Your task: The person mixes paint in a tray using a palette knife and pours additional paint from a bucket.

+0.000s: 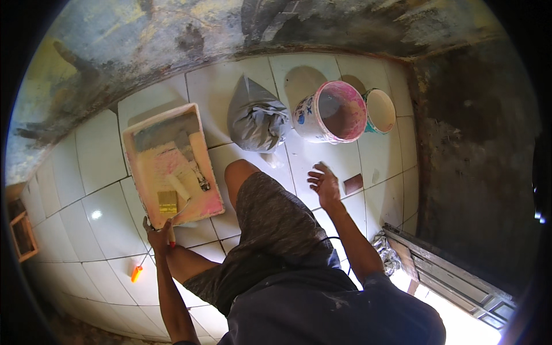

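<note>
My left hand (159, 234) is closed round the pale, red-ended handle of a paint roller, at the near left corner of a paint-smeared tray (218, 190). The white roller sleeve (179, 187) lies inside the tray. Beside the sleeve is a yellow-gold rectangular piece (168, 201), and a dark, paint-caked tool (201, 178) rests by the tray's right wall. My right hand (325, 185) hovers empty over the tiles, to the right of my knee, with its fingers apart. Just below the left hand, an orange handle (136, 273) with a thin metal rod reaches toward it.
A grey plastic bag (257, 118) stands beyond my knee. Right of it are a pink-stained bucket (330, 112) and a smaller green-and-white bucket (379, 111). A brown flat piece (353, 184) lies on the tiles. Stained walls (471, 132) bound the floor; a wooden frame (23, 234) is far left.
</note>
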The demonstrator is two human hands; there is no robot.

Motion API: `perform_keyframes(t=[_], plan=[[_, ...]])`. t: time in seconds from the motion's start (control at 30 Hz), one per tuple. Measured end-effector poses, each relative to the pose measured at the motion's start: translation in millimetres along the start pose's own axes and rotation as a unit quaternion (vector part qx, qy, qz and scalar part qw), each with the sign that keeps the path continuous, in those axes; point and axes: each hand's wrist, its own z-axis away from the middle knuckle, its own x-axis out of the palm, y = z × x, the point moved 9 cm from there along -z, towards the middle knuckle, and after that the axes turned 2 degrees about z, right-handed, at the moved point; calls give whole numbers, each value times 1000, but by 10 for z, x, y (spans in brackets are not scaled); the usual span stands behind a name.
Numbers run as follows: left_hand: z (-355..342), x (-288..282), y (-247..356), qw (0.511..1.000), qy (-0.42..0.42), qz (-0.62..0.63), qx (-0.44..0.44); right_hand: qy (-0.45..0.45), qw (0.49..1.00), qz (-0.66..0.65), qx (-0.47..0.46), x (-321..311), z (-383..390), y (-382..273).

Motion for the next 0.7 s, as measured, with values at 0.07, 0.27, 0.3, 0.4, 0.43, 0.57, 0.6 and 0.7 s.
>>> perform_keyframes(t=[0.07,0.27,0.3,0.4,0.43,0.57,0.6,0.7], plan=[[0,-114,-94,998,49,-25,13,-6,995,-96,-23,-160,-77,-169],[236,-404,11,971,225,50,-63,15,979,-168,-117,-719,-486,-742],[293,-404,139,970,229,65,-48,17,977,-168,-132,-787,-546,-846],[398,-405,421,967,221,129,3,0,980,-162,-118,-793,-710,-1009],[410,-351,509,966,200,165,21,-7,981,-156,-112,-774,-728,-1051],[466,131,1171,973,71,212,59,-81,977,-161,-115,-615,-751,-1194],[504,309,1449,971,26,226,68,-91,975,-164,-120,-634,-787,-1211],[656,916,2178,959,-102,251,78,-107,973,-165,-124,-659,-915,-1218]])
